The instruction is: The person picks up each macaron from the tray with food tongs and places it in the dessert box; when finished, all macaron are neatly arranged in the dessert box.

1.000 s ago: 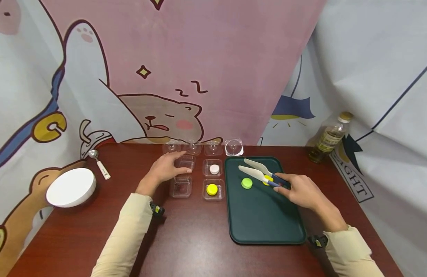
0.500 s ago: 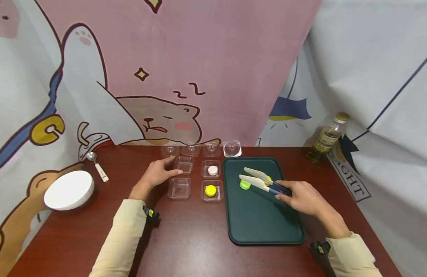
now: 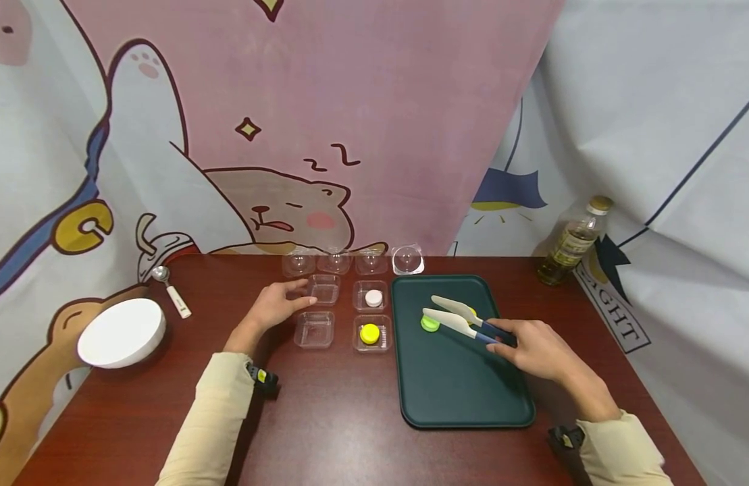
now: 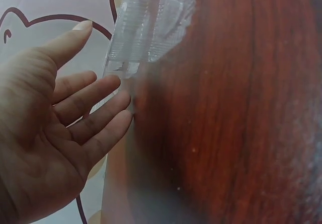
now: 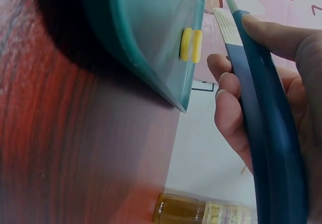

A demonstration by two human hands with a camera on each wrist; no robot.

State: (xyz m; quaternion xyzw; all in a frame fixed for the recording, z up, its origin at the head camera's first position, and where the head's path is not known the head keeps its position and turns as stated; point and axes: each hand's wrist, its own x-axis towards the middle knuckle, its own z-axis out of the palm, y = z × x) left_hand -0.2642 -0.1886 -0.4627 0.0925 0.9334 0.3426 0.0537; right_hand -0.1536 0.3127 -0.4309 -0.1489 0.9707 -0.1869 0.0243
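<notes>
My right hand (image 3: 535, 347) grips a pair of tongs (image 3: 450, 320) by the dark blue handles, its pale arms parted over the dark green tray (image 3: 465, 398). Under the tong tips lies a green macaron (image 3: 430, 324); a yellow macaron (image 5: 190, 45) is partly hidden behind the tongs in the head view. My left hand (image 3: 272, 307) has its fingers extended beside a clear plastic box (image 3: 324, 290), holding nothing. Nearer me is another clear box (image 3: 315, 331). To their right, one box holds a white macaron (image 3: 373, 298) and another a yellow macaron (image 3: 369, 333).
Several clear domed lids (image 3: 334, 262) line the table's back edge. A white bowl (image 3: 121, 333) and a scoop with a white handle (image 3: 171, 291) lie at the left. At the back right stands a glass bottle (image 3: 575, 241) of yellowish liquid.
The tongs have shifted from beside the green macaron to over it. My left hand has drawn back a little leftward from the clear boxes.
</notes>
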